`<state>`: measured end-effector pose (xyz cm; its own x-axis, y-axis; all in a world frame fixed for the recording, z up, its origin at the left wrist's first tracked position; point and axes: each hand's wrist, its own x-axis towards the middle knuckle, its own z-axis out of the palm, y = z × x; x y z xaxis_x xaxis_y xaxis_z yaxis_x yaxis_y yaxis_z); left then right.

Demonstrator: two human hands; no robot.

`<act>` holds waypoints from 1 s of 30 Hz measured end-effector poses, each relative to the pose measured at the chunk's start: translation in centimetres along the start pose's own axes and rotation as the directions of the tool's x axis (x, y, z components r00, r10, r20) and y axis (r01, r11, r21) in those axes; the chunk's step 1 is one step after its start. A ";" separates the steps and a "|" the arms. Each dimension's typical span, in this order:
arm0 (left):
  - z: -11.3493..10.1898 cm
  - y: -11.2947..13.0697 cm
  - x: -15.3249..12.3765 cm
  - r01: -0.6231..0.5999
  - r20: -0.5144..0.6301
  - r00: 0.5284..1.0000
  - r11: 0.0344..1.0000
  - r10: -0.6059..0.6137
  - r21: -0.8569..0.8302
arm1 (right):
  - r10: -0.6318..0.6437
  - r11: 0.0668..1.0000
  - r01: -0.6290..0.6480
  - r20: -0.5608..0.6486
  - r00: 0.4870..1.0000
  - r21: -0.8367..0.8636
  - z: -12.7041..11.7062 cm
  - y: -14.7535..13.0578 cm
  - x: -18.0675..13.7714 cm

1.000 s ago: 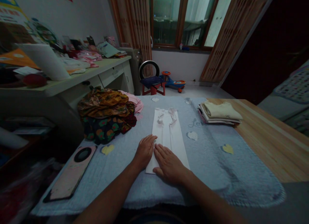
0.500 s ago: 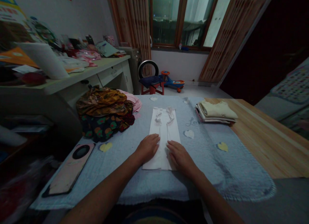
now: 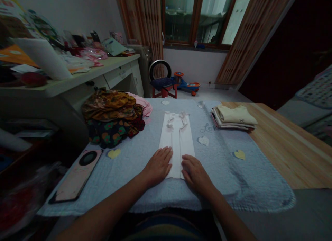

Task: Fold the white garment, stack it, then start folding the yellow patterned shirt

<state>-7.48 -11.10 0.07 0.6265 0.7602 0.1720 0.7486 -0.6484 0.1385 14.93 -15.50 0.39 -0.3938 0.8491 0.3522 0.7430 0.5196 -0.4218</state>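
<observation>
A white garment (image 3: 177, 137) lies folded into a long narrow strip on a light blue blanket (image 3: 228, 175) that covers the table. My left hand (image 3: 157, 165) rests flat on the strip's near left corner, fingers stretched out. My right hand (image 3: 195, 173) lies flat on the near right corner, fingers also extended. Neither hand holds anything. The strip's far end shows small ties or ruffles.
A heap of patterned clothes (image 3: 112, 116) sits at the left of the blanket, a stack of folded clothes (image 3: 234, 117) at the far right. A phone (image 3: 77, 175) lies at the near left. Bare wooden tabletop (image 3: 290, 147) shows on the right. A cluttered desk (image 3: 77, 78) stands at left.
The garment's right side has been folded inward, so the strip is narrower. My right hand moved from the strip's middle to its right edge; both hands now press the near end.
</observation>
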 end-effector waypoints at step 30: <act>-5.7 3.5 -1.5 0.020 0.238 0.971 0.999 -0.010 -0.040 | 0.107 0.905 0.025 0.284 0.953 -0.425 -1.0 -3.4 1.3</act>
<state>-7.03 -14.72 5.82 0.6528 0.7546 -0.0661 0.7516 -0.6343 0.1811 12.47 -16.23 3.15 -0.4495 0.8917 0.0529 0.8924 0.4509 -0.0180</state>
